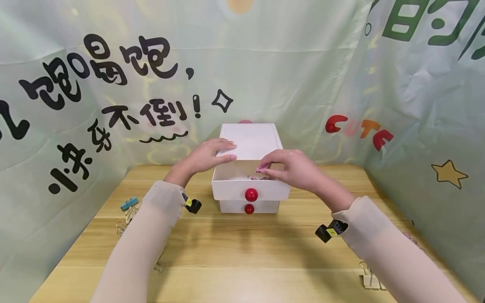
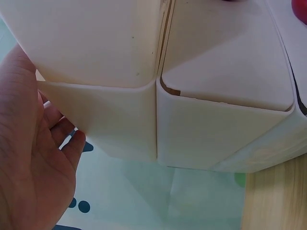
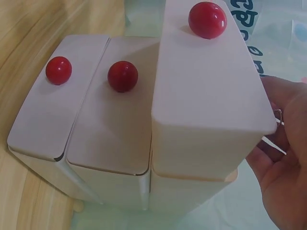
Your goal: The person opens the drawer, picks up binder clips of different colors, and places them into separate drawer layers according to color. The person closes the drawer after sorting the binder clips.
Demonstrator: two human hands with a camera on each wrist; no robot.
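A white drawer box (image 1: pixel 251 141) stands at the back of the table, its top drawer (image 1: pixel 230 190) pulled out toward me. Resting on the box's upper left edge is my left hand (image 1: pixel 207 155), with thumb and fingers extended. My right hand (image 1: pixel 295 169) is over the right side of the open drawer and pinches a small pink binder clip (image 1: pixel 261 169). In the right wrist view, a thin wire handle (image 3: pixel 278 114) shows between its fingers. Small clips (image 1: pixel 259 178) lie inside the drawer, mostly hidden by its front. Red knobs (image 3: pixel 123 76) mark the drawer fronts.
Left on the wooden table (image 1: pixel 242 252) are a blue binder clip (image 1: pixel 129 204) and metal-coloured clips (image 1: pixel 129 216), partly behind my left sleeve. White binder clips (image 1: pixel 371 281) sit at the right, beside my right sleeve. A printed cloth (image 1: pixel 303 84) hangs behind the table.
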